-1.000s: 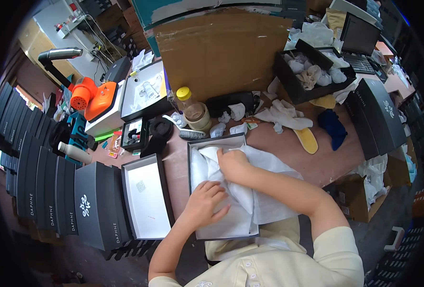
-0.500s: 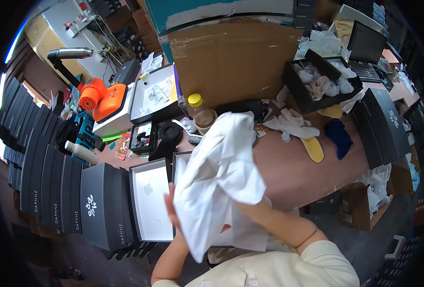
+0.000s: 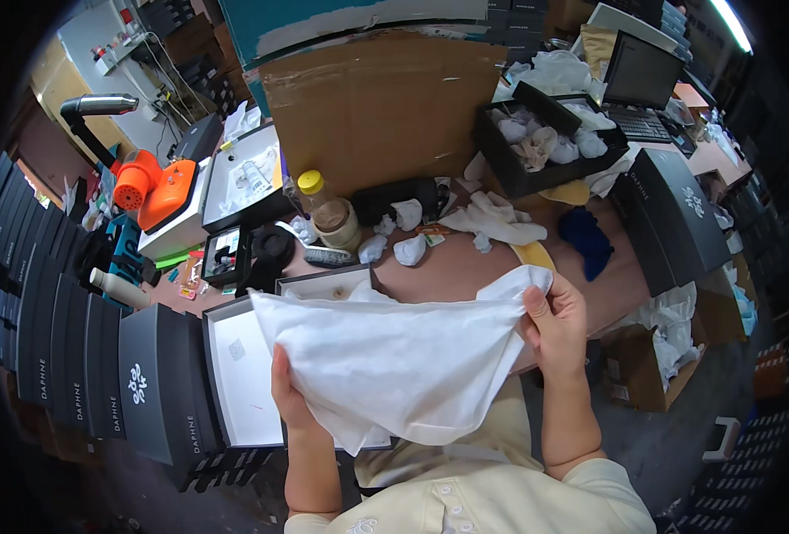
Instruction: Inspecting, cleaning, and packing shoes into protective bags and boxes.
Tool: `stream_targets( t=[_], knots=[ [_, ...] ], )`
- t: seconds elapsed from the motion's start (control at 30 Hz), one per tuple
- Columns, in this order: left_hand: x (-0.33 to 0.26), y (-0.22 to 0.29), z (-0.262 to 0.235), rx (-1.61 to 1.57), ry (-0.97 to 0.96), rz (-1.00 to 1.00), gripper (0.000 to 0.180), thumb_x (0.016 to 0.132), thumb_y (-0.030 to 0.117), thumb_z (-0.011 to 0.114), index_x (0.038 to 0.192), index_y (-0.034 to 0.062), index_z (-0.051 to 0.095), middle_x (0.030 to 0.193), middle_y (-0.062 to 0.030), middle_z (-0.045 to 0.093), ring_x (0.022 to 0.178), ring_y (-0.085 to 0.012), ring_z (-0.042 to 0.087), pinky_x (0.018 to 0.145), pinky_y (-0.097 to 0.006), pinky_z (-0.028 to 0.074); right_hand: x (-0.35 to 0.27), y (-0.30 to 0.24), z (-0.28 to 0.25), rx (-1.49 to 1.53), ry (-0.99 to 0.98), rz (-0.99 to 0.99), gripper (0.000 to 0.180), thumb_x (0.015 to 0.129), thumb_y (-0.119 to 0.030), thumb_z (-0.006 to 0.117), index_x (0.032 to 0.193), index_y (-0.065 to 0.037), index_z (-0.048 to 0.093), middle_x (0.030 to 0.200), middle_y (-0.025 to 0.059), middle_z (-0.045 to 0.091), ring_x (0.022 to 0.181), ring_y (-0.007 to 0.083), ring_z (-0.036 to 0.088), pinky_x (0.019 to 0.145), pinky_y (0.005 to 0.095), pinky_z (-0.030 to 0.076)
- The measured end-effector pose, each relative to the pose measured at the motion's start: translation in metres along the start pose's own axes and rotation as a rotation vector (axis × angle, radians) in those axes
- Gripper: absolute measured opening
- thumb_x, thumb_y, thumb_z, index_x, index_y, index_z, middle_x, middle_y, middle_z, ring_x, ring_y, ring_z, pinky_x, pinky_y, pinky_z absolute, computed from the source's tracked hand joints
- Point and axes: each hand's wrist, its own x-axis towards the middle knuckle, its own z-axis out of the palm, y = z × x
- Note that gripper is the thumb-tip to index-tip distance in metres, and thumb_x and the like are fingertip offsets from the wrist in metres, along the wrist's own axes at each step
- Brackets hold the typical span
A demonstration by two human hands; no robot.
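Looks light, floppy; pinch white cloth point(image 3: 394, 365) by corners. Gripped at 2 o'clock in right hand point(image 3: 562, 331); can't tell for left hand point(image 3: 291, 392).

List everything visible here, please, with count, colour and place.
Cloth: 1, white, front centre
Open box: 1, grey, partly hidden by cloth
Box lid: 1, white inside, left of cloth
Shoeboxes: several, dark grey, left and right
Blower-like device: 1, orange, upper left
Capped bottle: 1, yellow cap, upper centre
White bottle: 1, white, left
Insole: 1, yellow, right of centre
Fabric piece: 1, navy, right of insole
Wad-filled box: 1, black, upper right
Monitor: 1, black, upper right
Cardboard panel: 1, brown, back
Table: 1, pinkish brown, middle
Small clutter: uncounted, mixed, scattered
Left hand: 1, bare, at cloth's left
Right hand: 1, bare, pinching cloth's right corner
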Motion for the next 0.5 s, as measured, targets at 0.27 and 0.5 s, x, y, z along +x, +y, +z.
stream_targets(
  t=[0.27, 0.5],
  knots=[
    [-0.003, -0.016, 0.015, -0.120, 0.091, -0.059, 0.049, 0.094, 0.038, 0.041, 0.131, 0.0073, 0.040, 0.122, -0.0095, 0.054, 0.108, -0.0244, 0.056, 0.095, -0.040, 0.046, -0.064, 0.032, 0.026, -0.269, -0.119, -0.323, 0.058, 0.082, -0.017, 0.069, 0.127, 0.000, 0.038, 0.124, 0.0132, 0.045, 0.104, 0.0175, 0.050, 0.080, 0.0293, 0.046],
    [-0.008, -0.017, 0.016, -0.019, 0.041, 0.034, 0.054, 0.092, 0.040, 0.043, 0.135, 0.0070, 0.037, 0.127, -0.0099, 0.050, 0.113, -0.0242, 0.053, 0.097, -0.040, 0.043, -0.035, 0.038, -0.001, -0.119, -0.104, -0.242, 0.043, 0.080, -0.010, 0.070, 0.117, -0.002, 0.049, 0.113, 0.0090, 0.054, 0.101, 0.0140, 0.052, 0.082, 0.0274, 0.045]
  ],
)
